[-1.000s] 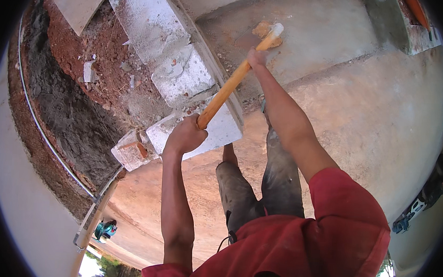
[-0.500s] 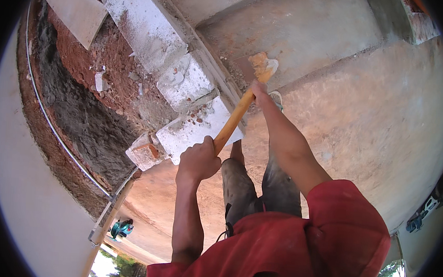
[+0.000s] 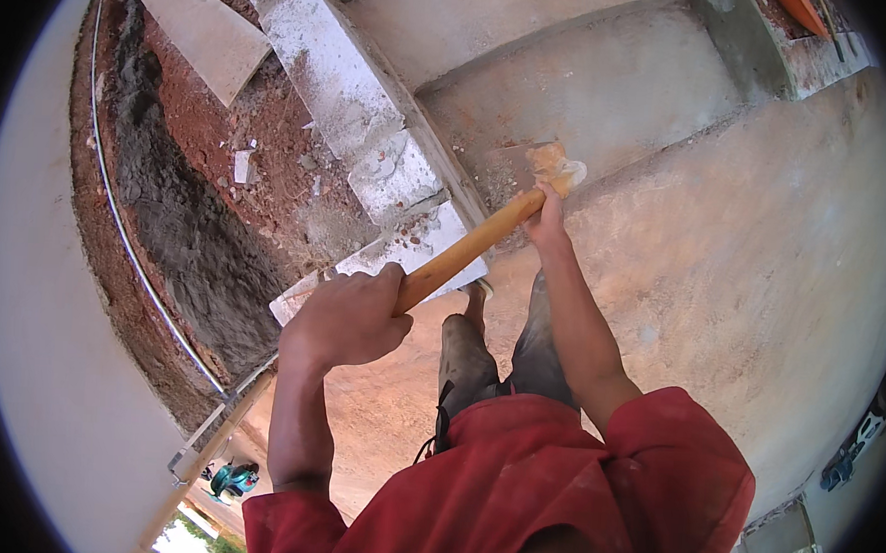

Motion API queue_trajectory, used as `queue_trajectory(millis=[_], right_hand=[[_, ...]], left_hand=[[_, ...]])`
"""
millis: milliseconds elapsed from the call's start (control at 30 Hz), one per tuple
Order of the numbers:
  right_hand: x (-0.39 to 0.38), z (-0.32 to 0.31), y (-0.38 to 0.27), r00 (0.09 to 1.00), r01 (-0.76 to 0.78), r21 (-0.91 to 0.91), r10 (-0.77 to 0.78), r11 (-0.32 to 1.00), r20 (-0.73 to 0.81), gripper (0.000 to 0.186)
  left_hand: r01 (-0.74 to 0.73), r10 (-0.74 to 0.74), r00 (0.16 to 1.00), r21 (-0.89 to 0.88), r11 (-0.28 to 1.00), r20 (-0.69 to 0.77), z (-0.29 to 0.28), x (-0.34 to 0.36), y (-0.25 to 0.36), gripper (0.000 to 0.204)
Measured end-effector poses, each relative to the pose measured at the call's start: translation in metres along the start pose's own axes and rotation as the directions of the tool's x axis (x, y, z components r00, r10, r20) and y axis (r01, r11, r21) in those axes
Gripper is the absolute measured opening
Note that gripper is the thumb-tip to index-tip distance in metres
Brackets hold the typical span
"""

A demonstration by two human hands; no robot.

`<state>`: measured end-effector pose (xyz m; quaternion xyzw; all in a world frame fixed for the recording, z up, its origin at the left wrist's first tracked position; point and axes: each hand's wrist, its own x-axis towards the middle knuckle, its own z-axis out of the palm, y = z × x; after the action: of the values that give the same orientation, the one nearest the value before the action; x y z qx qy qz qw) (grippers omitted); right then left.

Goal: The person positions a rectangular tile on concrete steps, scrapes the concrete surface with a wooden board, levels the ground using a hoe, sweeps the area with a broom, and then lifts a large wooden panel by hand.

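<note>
My left hand is wrapped round the near end of a long wooden handle. Further up, close to the tool's head, my right hand grips the same shaft. The tool looks like a hoe; its head is caked with yellowish dirt and points away from me, over the floor beside the white block edging. The blade is smeared, and I cannot tell whether it touches the ground. White-faced blocks run along the left of the tool, and my left hand and the handle cover part of the nearest one.
Left of the blocks lies a bed of red soil with a grey strip, a pale flat slab and a thin pipe. Concrete steps rise ahead. A teal object sits at lower left. My feet stand on the stained floor.
My left hand has swung to the left and higher, bringing the handle's near end with it, so the handle lies flatter across the view. The whole scene has shifted somewhat right. Both hands keep their hold.
</note>
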<state>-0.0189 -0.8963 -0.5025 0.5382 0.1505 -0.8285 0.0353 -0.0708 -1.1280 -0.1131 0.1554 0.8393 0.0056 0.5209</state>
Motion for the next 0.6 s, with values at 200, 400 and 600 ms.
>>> queue_trajectory(millis=[200, 400, 600], right_hand=[[-0.121, 0.067, 0.037, 0.985, 0.080, -0.130, -0.058, 0.988, 0.163, 0.020], [-0.235, 0.157, 0.236, 0.926, -0.102, -0.369, 0.223, 0.924, 0.304, 0.016], [-0.263, 0.101, 0.257, 0.907, -0.027, -0.441, 0.208, 0.897, 0.367, 0.015]], left_hand=[[0.040, -0.078, 0.978, -0.193, 0.980, -0.192, 0.043, -0.206, -0.127, 0.042], [0.431, -0.591, 0.716, -0.430, 0.793, -0.372, 0.223, -0.320, -0.315, 0.019], [0.345, -0.568, 0.797, -0.615, 0.709, -0.207, 0.367, -0.301, -0.278, 0.014]])
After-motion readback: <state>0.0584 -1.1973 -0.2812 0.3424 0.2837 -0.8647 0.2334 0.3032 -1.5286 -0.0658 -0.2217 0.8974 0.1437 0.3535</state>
